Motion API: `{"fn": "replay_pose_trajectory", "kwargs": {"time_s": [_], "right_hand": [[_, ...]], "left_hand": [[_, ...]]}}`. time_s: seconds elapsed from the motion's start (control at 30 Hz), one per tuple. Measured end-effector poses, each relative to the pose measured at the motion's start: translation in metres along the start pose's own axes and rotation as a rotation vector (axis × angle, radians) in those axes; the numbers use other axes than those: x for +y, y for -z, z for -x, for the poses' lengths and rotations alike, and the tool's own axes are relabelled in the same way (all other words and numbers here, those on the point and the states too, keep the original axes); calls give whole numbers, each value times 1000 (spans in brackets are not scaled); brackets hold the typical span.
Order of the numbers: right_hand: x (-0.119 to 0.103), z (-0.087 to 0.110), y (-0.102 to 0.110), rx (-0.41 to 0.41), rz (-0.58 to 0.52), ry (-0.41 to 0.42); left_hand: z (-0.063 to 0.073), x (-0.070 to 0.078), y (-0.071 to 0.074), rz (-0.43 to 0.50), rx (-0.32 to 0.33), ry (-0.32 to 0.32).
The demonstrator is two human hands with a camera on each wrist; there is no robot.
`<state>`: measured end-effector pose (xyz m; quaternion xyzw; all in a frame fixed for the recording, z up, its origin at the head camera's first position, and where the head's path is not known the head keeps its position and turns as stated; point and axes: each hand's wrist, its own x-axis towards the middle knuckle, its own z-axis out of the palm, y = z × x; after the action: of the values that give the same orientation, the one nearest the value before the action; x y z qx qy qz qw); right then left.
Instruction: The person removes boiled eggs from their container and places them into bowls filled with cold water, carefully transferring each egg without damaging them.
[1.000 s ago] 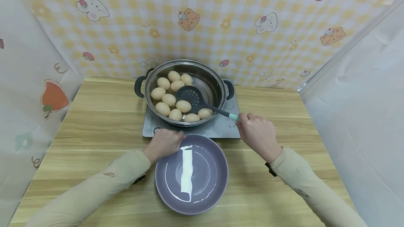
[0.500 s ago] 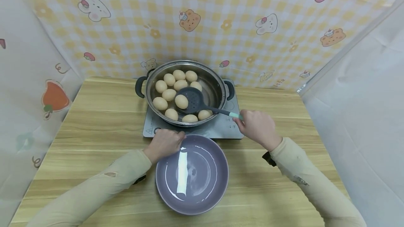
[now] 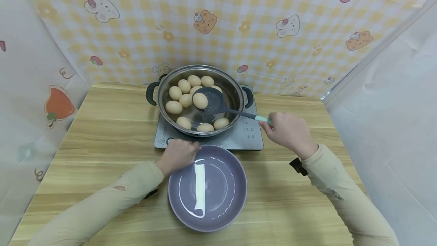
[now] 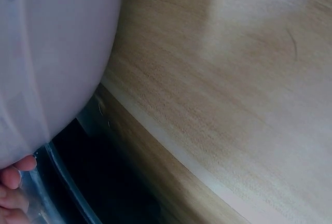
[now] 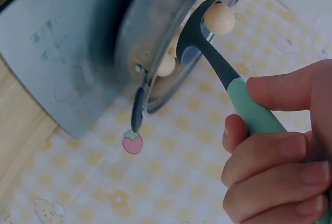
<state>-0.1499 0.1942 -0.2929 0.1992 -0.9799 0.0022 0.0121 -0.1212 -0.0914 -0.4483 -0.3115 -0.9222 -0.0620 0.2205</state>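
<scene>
I see one egg (image 3: 200, 101) sitting in the bowl of the dark slotted spoon (image 3: 216, 97), over the inside of the steel pot (image 3: 233, 93). The right hand (image 3: 288, 130) has its fingers wrapped around the green handle. More eggs (image 3: 173, 107) lie in the pot, which stands on a flat cooktop (image 3: 232, 142). Nearer me, the left hand's (image 3: 179, 155) fingers curl onto the rim of a purple plate (image 3: 223, 200) on the wooden worktop (image 3: 290, 208).

Yellow-checked cloth (image 3: 225, 3) behind wooden tabletop (image 3: 109, 132); pale left sheet (image 3: 30, 120), pale right sheet (image 3: 392, 120) alongside.
</scene>
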Motion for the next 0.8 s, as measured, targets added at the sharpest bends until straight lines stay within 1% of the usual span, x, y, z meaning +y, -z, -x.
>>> {"fn": "replay_pose_trajectory", "kwargs": {"time_s": [0.2,0.33,0.5,0.63,0.8], "right_hand": [[2,9,11,-42,-27,-40],[3,18,19,-51,-29,-42],[3,36,28,-21,-34,-32],[3,53,35,20,-30,-40],[6,77,40,40,-8,-74]], "left_hand": [[0,0,-2,8,-9,0],[0,-1,-3,3,-9,0],[0,-1,-3,-7,-8,-6],[-1,-1,-1,-9,-17,-7],[-1,-2,-1,-16,-30,-7]]}}
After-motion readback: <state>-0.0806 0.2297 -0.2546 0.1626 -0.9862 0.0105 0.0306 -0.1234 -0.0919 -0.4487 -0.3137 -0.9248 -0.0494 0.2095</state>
